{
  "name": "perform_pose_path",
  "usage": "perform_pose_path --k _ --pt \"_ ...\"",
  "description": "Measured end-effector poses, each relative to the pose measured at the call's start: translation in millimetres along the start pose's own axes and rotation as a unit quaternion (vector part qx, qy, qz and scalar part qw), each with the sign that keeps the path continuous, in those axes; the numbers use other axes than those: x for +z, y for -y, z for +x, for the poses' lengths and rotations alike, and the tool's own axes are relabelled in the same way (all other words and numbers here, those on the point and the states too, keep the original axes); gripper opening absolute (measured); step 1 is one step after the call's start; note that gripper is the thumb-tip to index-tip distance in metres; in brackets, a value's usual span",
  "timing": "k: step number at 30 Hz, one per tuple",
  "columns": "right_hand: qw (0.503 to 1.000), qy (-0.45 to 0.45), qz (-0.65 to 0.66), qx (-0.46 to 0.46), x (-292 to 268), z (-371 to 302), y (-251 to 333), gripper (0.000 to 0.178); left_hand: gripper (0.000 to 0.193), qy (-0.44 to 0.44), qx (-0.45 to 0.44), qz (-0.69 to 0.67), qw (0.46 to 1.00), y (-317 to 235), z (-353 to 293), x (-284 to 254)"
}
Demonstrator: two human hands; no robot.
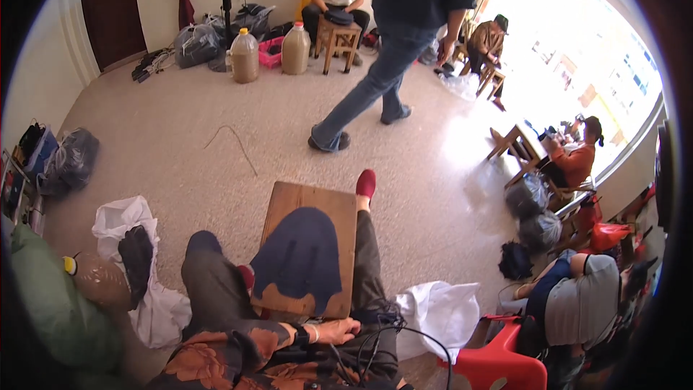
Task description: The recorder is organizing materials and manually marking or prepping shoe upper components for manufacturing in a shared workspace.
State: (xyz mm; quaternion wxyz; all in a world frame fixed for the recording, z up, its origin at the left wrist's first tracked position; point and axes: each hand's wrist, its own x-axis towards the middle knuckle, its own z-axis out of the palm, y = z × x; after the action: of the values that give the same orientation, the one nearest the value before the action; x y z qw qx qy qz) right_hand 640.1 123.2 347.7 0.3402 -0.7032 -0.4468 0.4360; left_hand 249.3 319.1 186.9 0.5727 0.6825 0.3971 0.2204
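Note:
My left hand point(336, 331) lies low over my lap, a dark band at its wrist. Its fingers look curled together, their tips partly hidden, and I cannot make out whether anything is in them. Just beyond it stands a wooden stool or board point(289, 202) between my legs. On that wood lies a dark blue fabric piece point(297, 249), flat, with a rounded far end, two raised ridges and a scalloped near edge. Another dark blue patch point(203, 241) covers my left knee. A black cable point(415, 331) loops over my lap to the right. My right hand does not show.
White cloth or sacking point(437, 310) and a red plastic chair point(502, 361) are at right. At left are a white sack point(162, 318), a brown jug point(101, 282) and a green bundle point(58, 310). A person point(393, 58) walks across the floor; others sit around.

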Motion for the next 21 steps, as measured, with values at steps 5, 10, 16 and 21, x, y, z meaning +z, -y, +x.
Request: perform_pose_path --k 5,10,16,21 --pt "0.999 -0.022 0.007 -0.039 5 24 9 0.018 0.015 -0.004 -0.024 -0.032 0.999 4 2 -3" --pt "0.996 -0.047 0.015 -0.069 8 37 16 0.018 0.015 0.004 -0.031 -0.037 0.999 13 9 0" --pt "0.991 -0.085 0.020 -0.097 10 39 22 0.018 0.034 0.053 0.000 -0.027 0.998 5 6 -7" --pt "0.987 -0.108 0.019 -0.114 7 36 27 0.017 0.041 0.089 -0.004 0.032 0.996 18 16 -2"
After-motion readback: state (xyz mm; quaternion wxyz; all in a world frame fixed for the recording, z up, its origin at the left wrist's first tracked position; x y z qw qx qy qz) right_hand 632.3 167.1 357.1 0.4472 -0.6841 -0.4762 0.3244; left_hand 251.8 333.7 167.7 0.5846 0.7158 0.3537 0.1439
